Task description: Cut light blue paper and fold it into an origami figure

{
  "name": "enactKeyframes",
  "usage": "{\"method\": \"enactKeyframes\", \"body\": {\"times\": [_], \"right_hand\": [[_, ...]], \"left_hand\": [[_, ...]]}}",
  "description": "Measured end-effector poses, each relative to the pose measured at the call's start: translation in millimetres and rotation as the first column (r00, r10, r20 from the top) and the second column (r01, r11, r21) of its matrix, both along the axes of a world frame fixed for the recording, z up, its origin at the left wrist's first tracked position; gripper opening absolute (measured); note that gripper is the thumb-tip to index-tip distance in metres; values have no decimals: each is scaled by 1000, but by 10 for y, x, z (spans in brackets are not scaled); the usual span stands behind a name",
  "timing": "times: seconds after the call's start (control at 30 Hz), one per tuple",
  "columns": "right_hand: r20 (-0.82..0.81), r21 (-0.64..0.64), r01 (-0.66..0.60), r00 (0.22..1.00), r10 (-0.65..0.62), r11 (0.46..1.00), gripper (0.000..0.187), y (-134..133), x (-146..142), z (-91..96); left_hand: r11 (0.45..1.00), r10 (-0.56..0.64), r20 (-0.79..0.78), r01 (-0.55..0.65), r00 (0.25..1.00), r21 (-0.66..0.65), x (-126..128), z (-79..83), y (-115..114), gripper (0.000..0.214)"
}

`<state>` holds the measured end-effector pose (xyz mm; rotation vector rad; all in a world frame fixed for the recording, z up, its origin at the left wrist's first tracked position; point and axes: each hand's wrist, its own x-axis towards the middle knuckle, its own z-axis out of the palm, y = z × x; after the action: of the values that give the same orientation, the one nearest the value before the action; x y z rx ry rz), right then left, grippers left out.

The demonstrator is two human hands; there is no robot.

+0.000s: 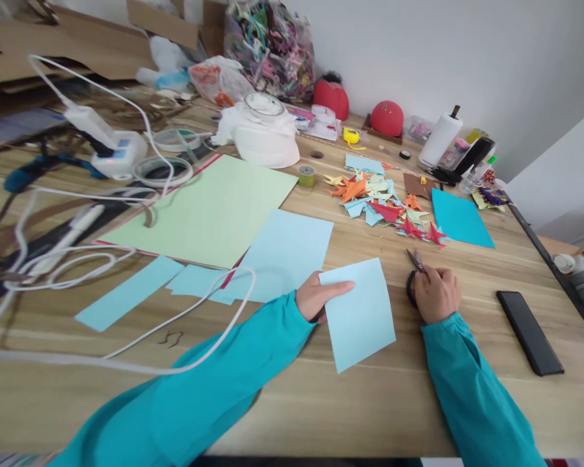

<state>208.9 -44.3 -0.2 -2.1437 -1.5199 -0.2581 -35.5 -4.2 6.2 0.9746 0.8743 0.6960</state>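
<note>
A light-blue sheet of paper (360,318) is pinched in my left hand (324,295), the thumb lying across its upper left part. My right hand (438,293) rests on the table, closed around the handles of a pair of scissors (415,261) whose blades point away from me. Left of the held sheet lie a larger light-blue sheet (292,250) and a light-blue strip (129,292). Beyond my right hand is a pile of folded paper shapes (384,211) in orange, red, blue and yellow.
A large pale-green sheet (209,211) lies at the left, near a white cable (250,292) that loops over my left sleeve. A black phone (529,332) is at the right. Farther back are a teal paper (462,217), a thread spool (306,176) and a yellow tape measure (351,135).
</note>
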Motion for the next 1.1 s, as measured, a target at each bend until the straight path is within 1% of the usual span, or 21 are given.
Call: {"method": "enactKeyframes", "body": {"times": [0.03,0.07,0.1,0.13,0.17,0.2,0.23,0.27,0.3,0.43,0.5,0.57,0.63,0.77,0.83,0.9,1.0,1.1], "right_hand": [[-99,63,-85,991,91,994,33,-14,-41,24],[-224,127,-180,953,205,975,32,-31,-94,44],[-375,156,-281,870,320,947,30,-53,-157,60],[-540,148,-376,744,393,915,28,-77,-227,69],[-688,150,-431,601,407,890,27,-102,-299,72],[-801,137,-477,462,381,868,28,-125,-366,69],[-867,131,-505,360,346,853,29,-144,-425,63],[-900,122,-507,306,311,853,31,-158,-471,54],[-918,115,-495,278,282,861,33,-165,-502,46],[-938,121,-329,270,216,937,41,-140,-501,19],[-950,120,-259,251,187,958,42,-117,-468,7],[-955,125,-242,233,183,962,41,-101,-446,-2],[-952,137,-250,234,198,958,41,-96,-443,-1],[-946,136,-273,249,206,952,41,-102,-464,14],[-955,121,-291,228,192,949,41,-104,-464,5],[-970,103,-301,180,163,948,42,-102,-458,-21],[-991,93,-294,68,118,951,43,-96,-458,-62],[-996,86,-275,-26,82,957,43,-91,-481,-68]], "left_hand": [[1000,-9,-6,9,1000,-4,1,17,-5,25],[1000,-17,-12,17,1000,-7,0,36,-12,25],[1000,-30,-19,30,999,-4,-2,54,-20,25],[999,-43,-24,44,999,12,-5,69,-28,26],[998,-56,-29,57,998,29,-8,79,-36,27],[997,-68,-37,69,997,44,-12,81,-43,29],[995,-75,-46,78,996,55,-14,75,-46,31],[995,-76,-54,80,996,64,-15,63,-46,33],[995,-74,-61,78,995,69,-15,44,-42,35],[996,-48,-42,51,998,71,-4,-33,12,40],[995,-33,-31,36,999,97,-2,-38,41,40],[989,-17,-44,23,999,147,-6,-15,60,39],[981,16,-66,-3,998,193,-13,21,67,40],[975,75,-78,-57,994,216,-22,51,70,44],[979,77,-46,-67,996,190,-18,22,76,45],[989,75,21,-77,997,129,-3,-28,85,46],[996,91,155,-90,984,-12,31,-87,84,50],[990,113,249,-88,962,-109,58,-71,49,51]]}}
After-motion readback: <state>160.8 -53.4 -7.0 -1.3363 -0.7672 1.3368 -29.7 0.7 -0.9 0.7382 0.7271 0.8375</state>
